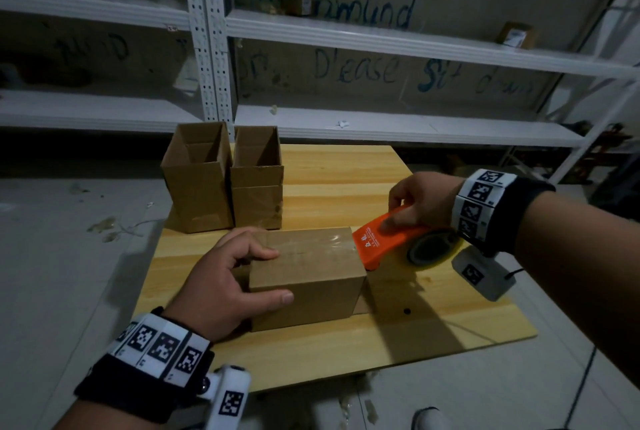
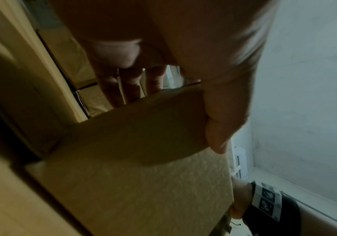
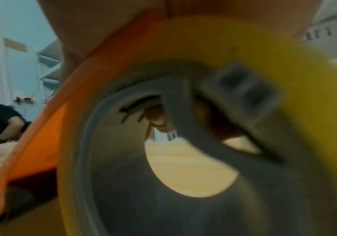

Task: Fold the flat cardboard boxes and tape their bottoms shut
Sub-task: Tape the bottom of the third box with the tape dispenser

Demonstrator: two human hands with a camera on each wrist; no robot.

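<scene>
Taping step: left hand (image 1: 221,286) grips upturned box (image 1: 308,277) on worktop (image 1: 346,173), right hand (image 1: 420,203) holds tape dispenser (image 1: 384,239) at seam's end; next, probably cutting tape.

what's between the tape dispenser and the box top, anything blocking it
Nothing visible. The dispenser, held in the right hand, already meets the right edge of the box, where glossy tape lies along the top. The left hand grips the box's left end, clear of the dispenser.
</scene>
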